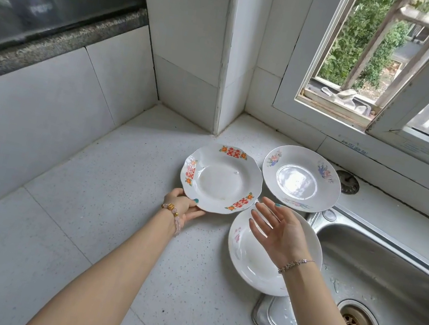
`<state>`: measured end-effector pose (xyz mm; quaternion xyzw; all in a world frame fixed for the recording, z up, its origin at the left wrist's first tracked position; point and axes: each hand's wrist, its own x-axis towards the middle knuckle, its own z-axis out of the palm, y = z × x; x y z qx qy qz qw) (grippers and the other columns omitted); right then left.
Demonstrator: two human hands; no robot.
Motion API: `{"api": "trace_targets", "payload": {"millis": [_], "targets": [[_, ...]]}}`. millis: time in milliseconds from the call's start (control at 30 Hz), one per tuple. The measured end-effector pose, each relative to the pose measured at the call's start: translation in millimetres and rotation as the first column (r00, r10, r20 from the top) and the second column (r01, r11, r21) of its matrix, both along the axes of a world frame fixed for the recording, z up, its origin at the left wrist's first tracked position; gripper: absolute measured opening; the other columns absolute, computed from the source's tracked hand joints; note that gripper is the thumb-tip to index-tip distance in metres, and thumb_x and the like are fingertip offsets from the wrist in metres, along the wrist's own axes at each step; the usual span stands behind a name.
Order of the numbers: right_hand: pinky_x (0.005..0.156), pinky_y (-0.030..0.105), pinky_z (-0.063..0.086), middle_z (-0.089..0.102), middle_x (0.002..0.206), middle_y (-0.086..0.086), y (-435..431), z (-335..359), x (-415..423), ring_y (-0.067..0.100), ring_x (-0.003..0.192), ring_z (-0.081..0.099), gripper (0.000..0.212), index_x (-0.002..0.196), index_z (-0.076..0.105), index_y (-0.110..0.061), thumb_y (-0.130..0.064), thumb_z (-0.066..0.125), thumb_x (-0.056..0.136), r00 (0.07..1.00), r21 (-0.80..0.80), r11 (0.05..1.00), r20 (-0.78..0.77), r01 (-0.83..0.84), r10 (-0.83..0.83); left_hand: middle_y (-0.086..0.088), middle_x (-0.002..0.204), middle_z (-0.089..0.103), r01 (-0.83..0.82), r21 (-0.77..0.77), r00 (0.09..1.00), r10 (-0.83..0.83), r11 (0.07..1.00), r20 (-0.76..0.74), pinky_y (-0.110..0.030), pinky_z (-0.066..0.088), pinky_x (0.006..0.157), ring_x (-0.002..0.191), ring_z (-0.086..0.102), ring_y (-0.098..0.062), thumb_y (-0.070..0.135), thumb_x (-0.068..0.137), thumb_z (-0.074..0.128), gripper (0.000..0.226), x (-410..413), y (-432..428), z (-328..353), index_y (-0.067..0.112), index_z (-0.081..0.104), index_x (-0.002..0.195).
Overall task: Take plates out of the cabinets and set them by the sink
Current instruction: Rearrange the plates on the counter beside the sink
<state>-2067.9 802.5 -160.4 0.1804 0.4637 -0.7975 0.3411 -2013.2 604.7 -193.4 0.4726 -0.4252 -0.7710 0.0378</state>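
Left hand grip pinching near rim of scalloped white porcelain plate with red motifs, low over speckled bench; right hand splayed, empty, hovering just right.

Open window shows greenery; dark round strainer, perhaps, on speckled counter

right hand hides near plate rim, sink cropped right
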Motion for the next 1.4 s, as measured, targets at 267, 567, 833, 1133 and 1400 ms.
{"api": "trace_targets", "payload": {"millis": [267, 567, 833, 1133, 1400], "targets": [[0.081, 0.036, 0.053, 0.069, 0.097, 0.005, 2.7, 7.9, 1.2, 0.021, 0.091, 0.065, 0.024, 0.103, 0.066, -0.009, -0.018, 0.047, 0.093, 1.000, 0.001, 1.000, -0.022, 0.006, -0.006, -0.020, 0.124, 0.058, 0.128, -0.043, 0.991, -0.127, 0.991, 0.038, -0.044, 0.051, 0.084, 0.109, 0.060, -0.034, -0.004, 0.091, 0.051, 0.029, 5.8, -3.6, 11.7, 0.000, 0.049, 0.120], [0.082, 0.035, 0.053, 0.069, 0.102, 0.006, 3.7, 21.6, 14.4, 0.021, 0.091, 0.066, 0.024, 0.104, 0.065, -0.009, -0.017, 0.047, 0.092, 0.999, -0.039, 0.999, -0.047, -0.019, 0.017, -0.011, 0.104, 0.066, -0.016, -0.523, 0.999, -0.007, 0.852, -0.042, -0.031, 0.046, 0.076, 0.086, 0.061, -0.020, 0.007, 0.092, 0.046, 0.016, 32.9, -11.2, 50.5, 0.011, 0.059, 0.101], [0.088, 0.037, 0.051, 0.069, 0.100, 0.006, 12.5, 40.9, 34.6, 0.020, 0.090, 0.066, 0.025, 0.110, 0.063, -0.008, -0.017, 0.047, 0.092, 0.991, -0.074, 0.995, -0.114, -0.072, 0.064, -0.008, 0.103, 0.069, -0.013, -0.271, 0.953, -0.070, 0.962, -0.294, -0.038, 0.054, 0.081, 0.089, 0.066, -0.022, 0.025, 0.099, 0.040, 0.025, 64.2, 28.9, 87.2, 0.012, 0.060, 0.100], [0.091, 0.037, 0.051, 0.069, 0.097, 0.005, 23.0, 53.7, 49.5, 0.021, 0.092, 0.065, 0.023, 0.103, 0.065, -0.010, -0.017, 0.045, 0.093, 0.972, -0.033, 0.989, -0.194, -0.141, 0.132, -0.008, 0.098, 0.071, -0.067, -0.333, 0.953, -0.038, 0.941, -0.300, -0.038, 0.054, 0.082, 0.086, 0.067, -0.023, 0.026, 0.100, 0.039, 0.029, 96.8, 71.0, 94.6, 0.009, 0.063, 0.102], [0.080, 0.033, 0.053, 0.070, 0.090, 0.004, 40.1, 68.1, 75.5, 0.018, 0.083, 0.066, 0.024, 0.099, 0.065, -0.010, -0.017, 0.042, 0.095, 0.959, -0.007, 0.992, -0.257, -0.125, 0.119, -0.006, 0.094, 0.072, -0.068, -0.348, 0.941, -0.055, 0.935, -0.333, -0.038, 0.054, 0.083, 0.087, 0.067, -0.023, 0.027, 0.099, 0.036, 0.031, 121.3, 80.7, 108.8, 0.012, 0.064, 0.098]]}}
